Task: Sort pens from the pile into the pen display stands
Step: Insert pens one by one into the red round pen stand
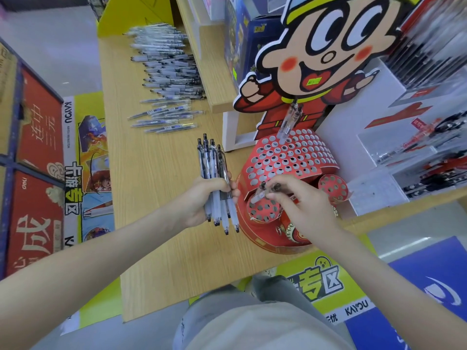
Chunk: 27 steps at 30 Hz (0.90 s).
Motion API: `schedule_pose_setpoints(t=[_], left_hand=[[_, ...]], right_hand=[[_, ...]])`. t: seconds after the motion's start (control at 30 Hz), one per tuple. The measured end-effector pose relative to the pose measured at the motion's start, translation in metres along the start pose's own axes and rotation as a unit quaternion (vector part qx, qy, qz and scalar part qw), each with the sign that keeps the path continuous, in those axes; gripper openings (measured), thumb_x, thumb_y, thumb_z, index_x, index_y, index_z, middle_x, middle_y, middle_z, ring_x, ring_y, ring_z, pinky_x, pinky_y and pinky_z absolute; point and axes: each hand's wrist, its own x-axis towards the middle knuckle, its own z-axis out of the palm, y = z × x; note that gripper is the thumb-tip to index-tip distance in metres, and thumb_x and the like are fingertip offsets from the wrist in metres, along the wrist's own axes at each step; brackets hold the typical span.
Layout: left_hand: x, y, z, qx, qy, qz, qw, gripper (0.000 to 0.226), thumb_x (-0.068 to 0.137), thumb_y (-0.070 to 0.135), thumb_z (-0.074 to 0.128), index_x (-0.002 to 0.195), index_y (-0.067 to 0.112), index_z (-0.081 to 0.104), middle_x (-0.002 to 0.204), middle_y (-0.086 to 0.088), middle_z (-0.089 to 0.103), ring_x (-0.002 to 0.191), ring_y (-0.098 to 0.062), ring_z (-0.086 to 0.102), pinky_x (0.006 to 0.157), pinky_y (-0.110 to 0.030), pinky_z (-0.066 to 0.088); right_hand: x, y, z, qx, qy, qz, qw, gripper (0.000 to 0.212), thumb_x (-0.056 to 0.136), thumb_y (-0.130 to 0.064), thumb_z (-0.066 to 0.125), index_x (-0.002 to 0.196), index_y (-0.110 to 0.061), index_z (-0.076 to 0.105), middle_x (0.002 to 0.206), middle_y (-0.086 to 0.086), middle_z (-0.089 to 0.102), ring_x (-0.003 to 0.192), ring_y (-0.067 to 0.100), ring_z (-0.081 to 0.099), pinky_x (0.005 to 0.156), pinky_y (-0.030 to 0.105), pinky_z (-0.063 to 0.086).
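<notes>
My left hand [202,200] grips a bundle of several clear pens with black clips [213,170], held upright beside the red display stand [290,157]. My right hand [300,203] pinches one clear pen [260,194], its tip at a hole of the stand's small round front-left cup [262,209]. Two pens [289,122] stand in holes at the stand's top, in front of the cartoon cut-out figure [326,54]. The pile of pens [166,74] lies further back on the wooden counter [151,173].
A wooden shelf board [212,79] overhangs the pile's right side. A second round cup [333,186] sits at the stand's right. White display racks with packaged pens [409,147] fill the right. Red and yellow boxes [38,160] stand left of the counter.
</notes>
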Motion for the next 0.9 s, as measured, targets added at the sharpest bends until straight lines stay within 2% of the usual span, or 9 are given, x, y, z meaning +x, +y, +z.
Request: schedule_pose_setpoints(t=[0.1,0.17,0.2,0.27,0.33,0.43,0.53,0.7,0.9], left_hand=[[0.0,-0.001,-0.002,-0.004,-0.005,0.0,1.0,0.023,0.065,-0.003,0.054,0.086,0.007,0.051,0.074,-0.007,0.057,0.063,-0.02,0.061,0.059,-0.028,0.053],[0.0,-0.002,-0.003,-0.002,-0.009,0.0,1.0,0.024,0.065,-0.004,0.054,0.086,0.007,0.051,0.074,-0.007,0.057,0.063,-0.02,0.06,0.059,-0.028,0.053],[0.0,-0.003,-0.003,-0.001,-0.01,-0.001,1.0,0.025,0.065,-0.004,0.054,0.087,0.008,0.051,0.074,-0.007,0.057,0.064,-0.02,0.06,0.059,-0.029,0.053],[-0.001,-0.005,-0.004,0.005,-0.014,0.001,1.0,0.025,0.065,-0.004,0.054,0.087,0.007,0.051,0.074,-0.007,0.057,0.064,-0.02,0.061,0.06,-0.029,0.053],[-0.002,-0.006,-0.004,0.013,-0.022,0.004,1.0,0.024,0.066,-0.005,0.054,0.087,0.007,0.051,0.074,-0.007,0.057,0.065,-0.02,0.061,0.061,-0.029,0.053],[-0.002,-0.006,-0.002,0.025,-0.035,0.002,0.999,0.022,0.066,-0.005,0.054,0.085,0.007,0.052,0.073,-0.007,0.058,0.065,-0.02,0.059,0.062,-0.03,0.053],[-0.001,-0.006,-0.001,0.032,-0.046,0.0,0.998,0.019,0.066,-0.004,0.054,0.082,0.007,0.053,0.071,-0.007,0.058,0.065,-0.02,0.058,0.062,-0.03,0.053],[-0.002,-0.005,0.001,0.042,-0.054,0.007,0.998,0.02,0.068,-0.005,0.054,0.083,0.007,0.053,0.071,-0.006,0.058,0.065,-0.02,0.058,0.062,-0.029,0.053],[-0.005,-0.002,0.002,0.07,-0.051,0.014,0.996,0.021,0.067,-0.004,0.054,0.085,0.007,0.052,0.069,-0.005,0.058,0.063,-0.019,0.06,0.062,-0.029,0.052]], right_hand=[[0.004,0.001,0.0,0.01,-0.006,0.034,0.999,0.021,0.09,-0.009,0.061,0.091,-0.03,0.059,0.08,-0.043,0.059,0.086,-0.015,0.057,0.076,0.002,0.039],[0.008,0.003,0.0,0.003,-0.019,0.056,0.998,0.023,0.09,-0.011,0.06,0.089,-0.035,0.058,0.078,-0.042,0.06,0.084,-0.002,0.061,0.074,0.011,0.044],[0.01,0.005,0.0,-0.003,-0.024,0.061,0.998,0.02,0.09,-0.012,0.06,0.089,-0.032,0.06,0.079,-0.039,0.061,0.084,0.004,0.062,0.075,0.015,0.045],[0.012,0.008,0.001,-0.01,-0.027,0.061,0.998,0.011,0.088,-0.013,0.062,0.092,-0.024,0.064,0.081,-0.025,0.065,0.086,0.004,0.06,0.078,0.015,0.043],[0.014,0.012,0.002,-0.056,0.0,0.006,0.998,0.006,0.085,-0.021,0.063,0.09,-0.02,0.066,0.085,-0.018,0.059,0.088,0.0,0.049,0.085,0.016,0.035],[0.018,0.018,0.003,-0.152,0.03,-0.073,0.985,0.017,0.078,-0.037,0.062,0.085,-0.024,0.071,0.099,-0.01,0.05,0.097,0.004,0.03,0.085,0.023,0.021],[0.024,0.018,0.0,-0.166,-0.001,-0.097,0.981,0.019,0.079,-0.039,0.059,0.084,-0.025,0.071,0.107,-0.005,0.054,0.105,0.012,0.033,0.086,0.022,0.017],[0.033,0.017,-0.004,-0.186,-0.059,-0.164,0.967,0.02,0.081,-0.034,0.057,0.085,-0.019,0.069,0.099,-0.004,0.06,0.102,0.012,0.038,0.093,0.017,0.015],[0.034,0.023,-0.014,-0.25,-0.054,-0.207,0.944,0.018,0.084,-0.033,0.057,0.084,-0.019,0.067,0.098,-0.005,0.061,0.1,0.014,0.042,0.087,0.019,0.018]])
